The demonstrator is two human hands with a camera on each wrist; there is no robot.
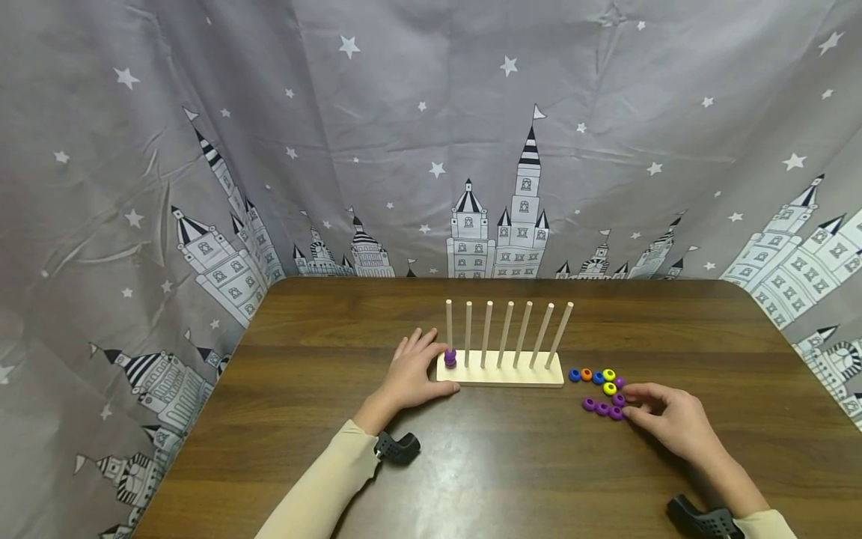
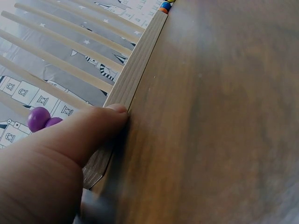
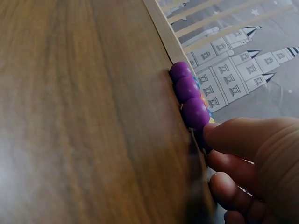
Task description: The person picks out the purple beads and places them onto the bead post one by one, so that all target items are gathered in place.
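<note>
Several upright wooden pegs stand on a pale wooden base [image 1: 498,376] in the middle of the table. On the leftmost peg sit stacked purple beads [image 1: 450,359]. My left hand [image 1: 412,374] holds the base's left end, its thumb along the front edge and the index finger at the back corner; the other fingers spread out behind. To the right of the base, my right hand [image 1: 673,421] pinches a purple bead [image 1: 619,400] between thumb and index finger, partly hidden by the thumb in the right wrist view. Beside it lies a row of purple beads [image 3: 187,88].
Behind the purple row lie blue beads [image 1: 575,375], an orange bead [image 1: 587,374], yellow beads [image 1: 609,388] and another purple bead [image 1: 619,382]. Everything stands on a brown wooden table [image 1: 512,464]. A grey curtain [image 1: 404,142] with castles and stars hangs behind.
</note>
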